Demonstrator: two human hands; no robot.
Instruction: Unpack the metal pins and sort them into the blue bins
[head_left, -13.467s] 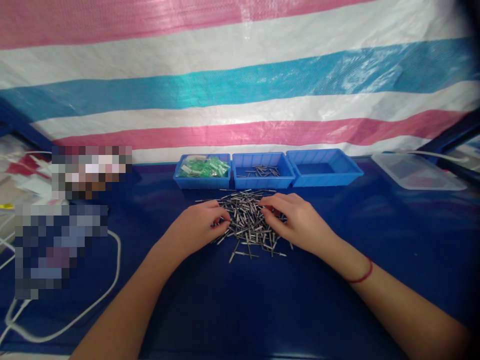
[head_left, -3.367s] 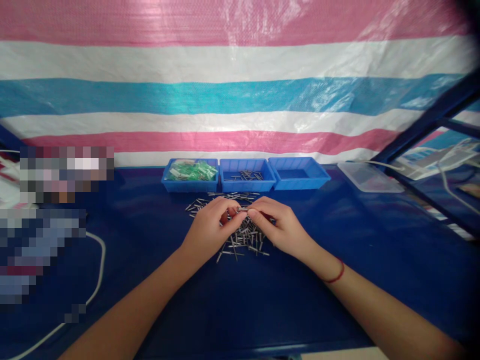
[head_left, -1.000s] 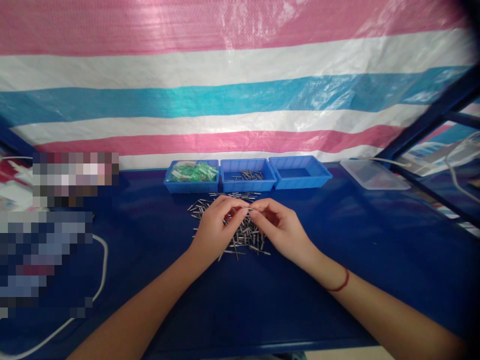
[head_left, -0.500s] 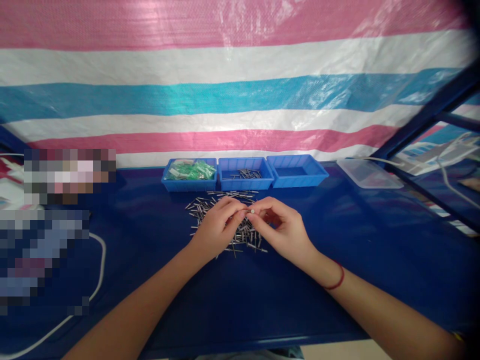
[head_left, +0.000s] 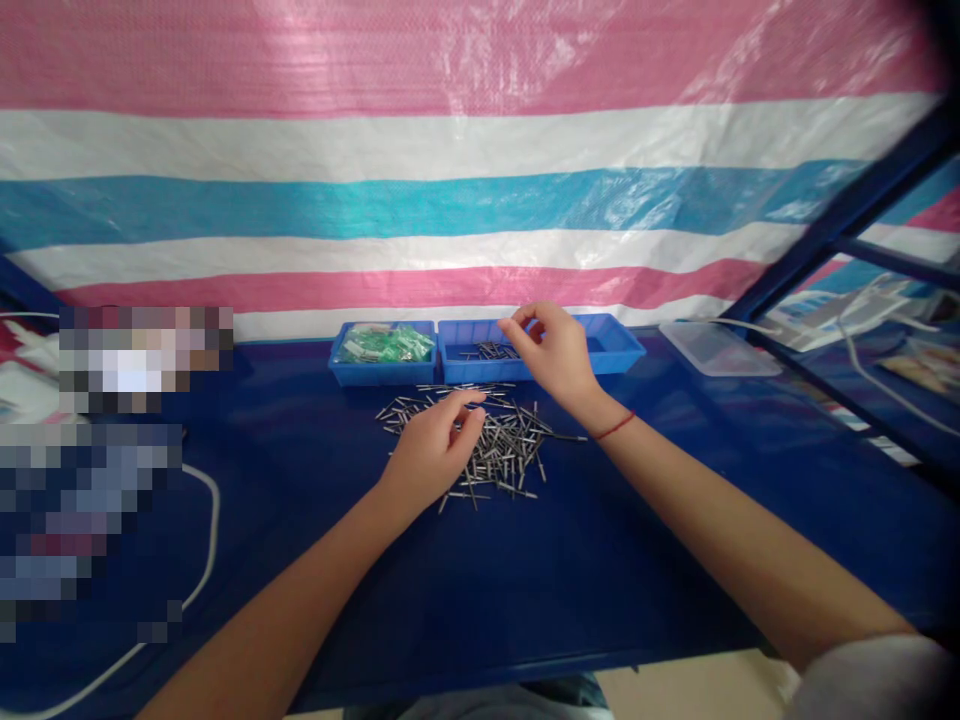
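Over the pile of pop rivets (head_left: 506,450), my left hand (head_left: 431,445) has thumb and forefinger apart, with nothing visible between them. My right hand (head_left: 555,355) is raised above the middle blue bin (head_left: 469,375), thumb and forefinger brought together. Whatever it may hold does not show. A small heap of rivets (head_left: 491,350) lies in that bin, just left of and below the right fingertips. The hand and wrist partly cover the right blue bin (head_left: 619,340).
The left blue bin (head_left: 382,375) contains green-and-clear plastic packets (head_left: 386,345). A translucent lid (head_left: 720,350) lies at the back right. A white cable (head_left: 214,530) curves along the left of the blue table (head_left: 465,600). Blue metal frame bars (head_left: 810,230) stand on the right.
My hands have separated. The right hand has moved up and away to the middle bin; the left stays over the pile, its fingers parted. The rivet seen between the fingertips is out of sight.
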